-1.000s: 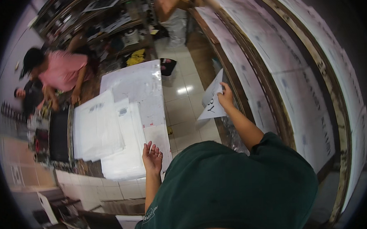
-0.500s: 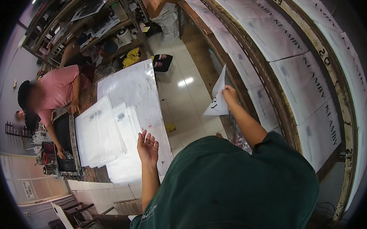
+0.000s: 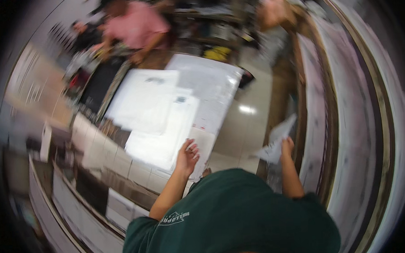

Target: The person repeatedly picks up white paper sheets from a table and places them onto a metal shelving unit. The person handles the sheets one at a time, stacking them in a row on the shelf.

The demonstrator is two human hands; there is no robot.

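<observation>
My right hand (image 3: 287,145), low on the right, is closed on the edge of a limp white printed sheet (image 3: 277,134). Dark lettering on the sheet is blurred, and the sheet hangs tilted beside the rack. Over the near edge of the work table (image 3: 221,80), my left hand (image 3: 187,159) is raised with nothing in it, fingers loosely curled and apart. Close beyond that hand lies one pile of white sheets (image 3: 177,125) with a small dark print. Another white pile (image 3: 142,99) overlaps it to the left.
Long racks (image 3: 331,121) holding pale sheets run along the right. A co-worker in a pink shirt (image 3: 137,25) leans over a dark framed screen (image 3: 103,81) at the table's far left. More racks (image 3: 76,195) stand lower left. Yellow cloth (image 3: 216,53) lies behind the table.
My view has swung left, away from the right-hand racks, and is blurred. The right hand has come lower with the sheet still in it. My left hand remains empty near the table.
</observation>
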